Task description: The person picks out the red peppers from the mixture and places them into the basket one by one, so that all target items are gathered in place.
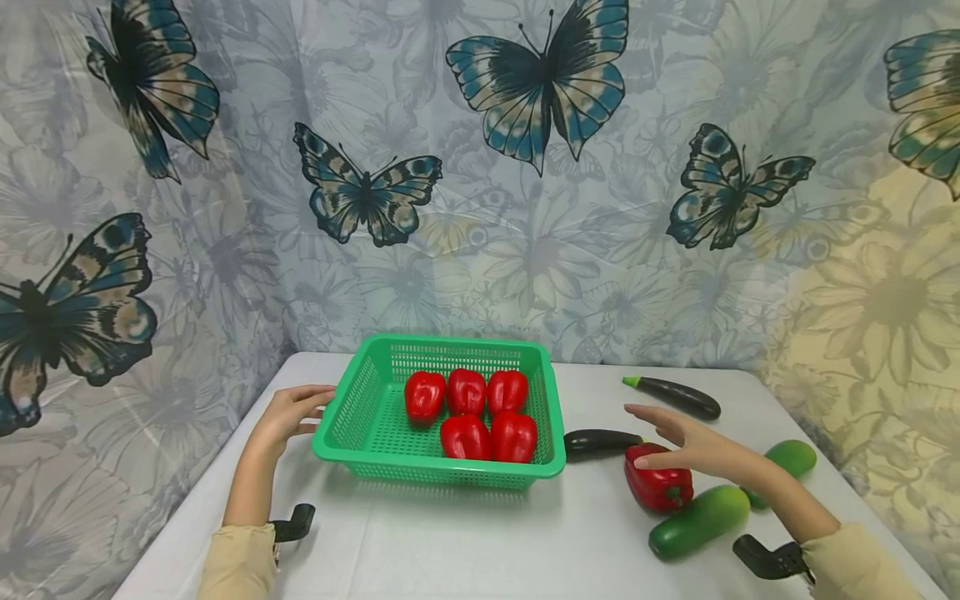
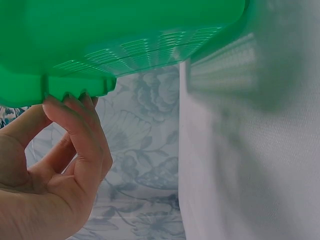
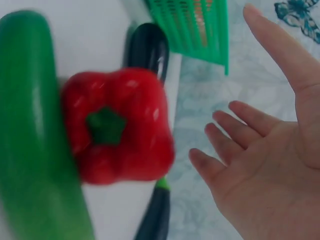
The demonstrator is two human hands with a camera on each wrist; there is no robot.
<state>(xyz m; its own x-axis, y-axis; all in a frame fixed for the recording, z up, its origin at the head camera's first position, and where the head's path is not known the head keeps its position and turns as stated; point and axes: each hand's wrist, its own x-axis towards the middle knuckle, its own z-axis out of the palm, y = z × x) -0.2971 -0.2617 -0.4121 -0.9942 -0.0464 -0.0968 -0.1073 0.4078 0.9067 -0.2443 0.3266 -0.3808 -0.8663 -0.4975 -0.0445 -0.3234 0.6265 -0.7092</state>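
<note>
A green plastic basket (image 1: 442, 473) stands on the white table with several red bell peppers (image 1: 425, 398) inside. At its left rim, my left hand (image 1: 285, 414) has bent fingers; in the left wrist view the fingertips (image 2: 70, 96) hold the rim edge, the thumb tip partly hidden. Over a lone red bell pepper (image 1: 660, 483) hovers my right hand (image 1: 697, 446), fingers spread and thumb apart. The right wrist view shows a gap between that hand (image 3: 270, 150) and the pepper (image 3: 142, 125), whose green stem faces the camera.
Right of the basket lie a dark eggplant (image 1: 600, 442) and, farther back, another eggplant (image 1: 675, 396). A green cucumber-like vegetable (image 1: 701, 521) touches the lone pepper; a second one (image 1: 793, 458) is partly behind the right forearm. Butterfly-print cloth (image 1: 525, 275) surrounds the table.
</note>
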